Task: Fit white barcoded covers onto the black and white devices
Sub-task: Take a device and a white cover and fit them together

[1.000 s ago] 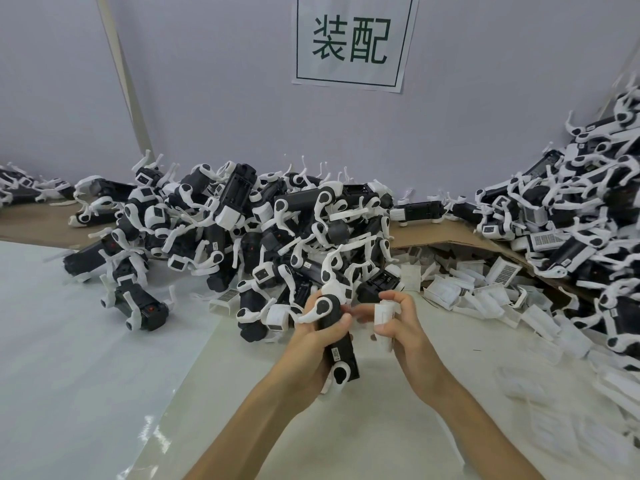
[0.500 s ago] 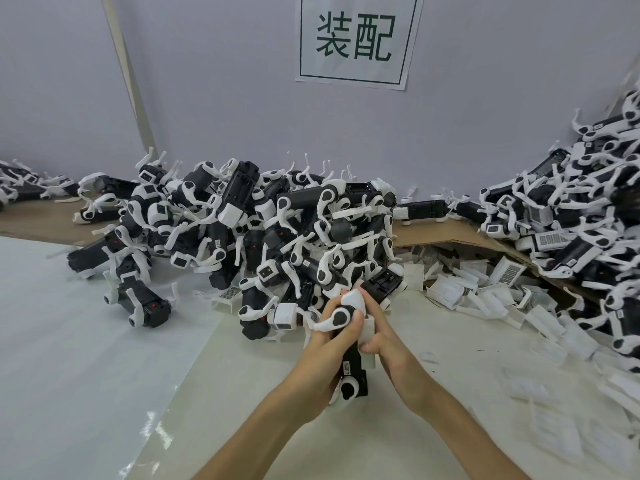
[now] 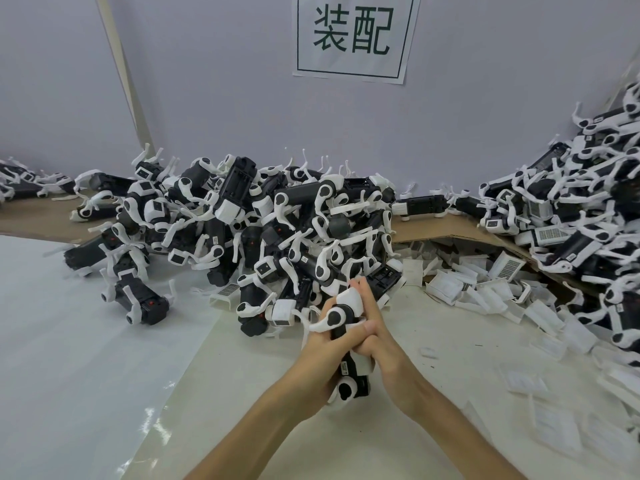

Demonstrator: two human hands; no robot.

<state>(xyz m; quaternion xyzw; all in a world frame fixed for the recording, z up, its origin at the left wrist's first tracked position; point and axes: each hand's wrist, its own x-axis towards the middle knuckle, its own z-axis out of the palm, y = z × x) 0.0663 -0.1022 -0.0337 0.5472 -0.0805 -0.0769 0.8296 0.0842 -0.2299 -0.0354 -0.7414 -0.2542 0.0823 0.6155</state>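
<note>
While left hand and right hand clasp it, the device stands upright between them.

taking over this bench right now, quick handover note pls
Left hand: grips the black and white plastic device over the white table.
Right hand: clasped round the same device, pressing a white plastic cover against its side; whether it has seated cannot be told.
Supply: heap of black and white devices straight ahead; loose white barcoded covers to the right of it.
Far right heap: some show barcoded covers, likely finished.
Left: seat this cover, set the device aside, go on through the centre heap.
</note>
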